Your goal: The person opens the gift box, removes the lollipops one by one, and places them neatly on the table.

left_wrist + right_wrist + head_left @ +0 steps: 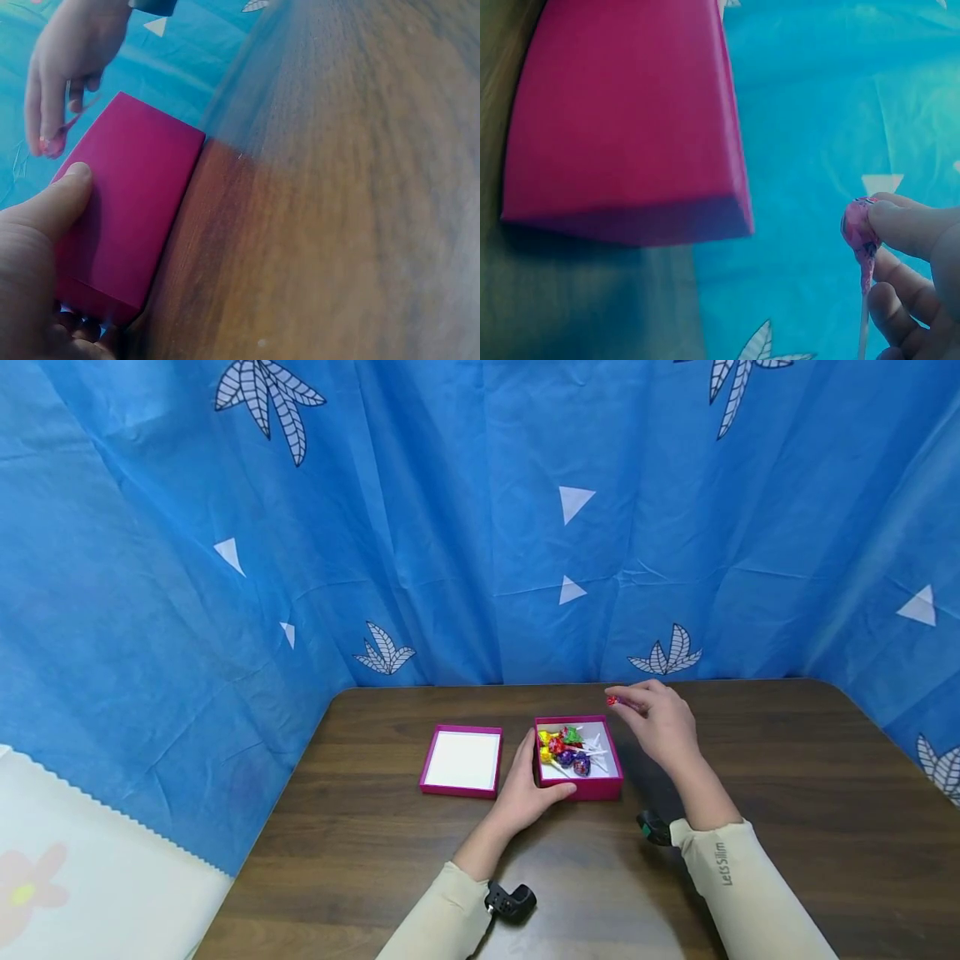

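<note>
The pink box (596, 790) sits just below the middle of the head view; the left hand (517, 797) holds its lower left corner. By its upper right corner, the right hand (664, 725) pinches a lollipop (857, 226).

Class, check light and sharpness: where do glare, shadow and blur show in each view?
Head view: pale glare on the table near the bottom edge, dark shadow left of the right sleeve; left wrist view: wood grain smeared and soft; right wrist view: dark shadow beneath the box.

The box (598, 789) looks smooth, the table (352, 827) wood-grained
</note>
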Tool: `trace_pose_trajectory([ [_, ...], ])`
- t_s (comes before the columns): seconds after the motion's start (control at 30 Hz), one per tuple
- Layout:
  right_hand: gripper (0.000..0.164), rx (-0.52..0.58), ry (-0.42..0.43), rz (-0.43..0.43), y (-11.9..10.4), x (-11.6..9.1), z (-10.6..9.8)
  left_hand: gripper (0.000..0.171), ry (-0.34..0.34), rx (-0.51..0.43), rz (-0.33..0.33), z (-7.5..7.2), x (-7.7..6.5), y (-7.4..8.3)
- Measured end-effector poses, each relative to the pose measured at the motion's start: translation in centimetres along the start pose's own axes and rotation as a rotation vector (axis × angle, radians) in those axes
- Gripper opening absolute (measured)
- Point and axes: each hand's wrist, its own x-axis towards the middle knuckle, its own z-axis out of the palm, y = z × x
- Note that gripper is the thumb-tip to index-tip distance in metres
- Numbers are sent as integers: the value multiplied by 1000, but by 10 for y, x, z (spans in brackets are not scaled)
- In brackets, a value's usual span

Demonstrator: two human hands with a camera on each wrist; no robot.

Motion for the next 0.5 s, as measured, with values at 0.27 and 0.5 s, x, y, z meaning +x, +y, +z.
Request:
trace_pose_trajectory([
  [0.27, 34, 62, -82, 135, 30, -7, 3, 107, -1, -3, -10, 1, -2, 0],
  [0.5, 36, 110, -97, 230, 46, -12, 11, 106, -7, -9, -20, 0, -2, 1],
])
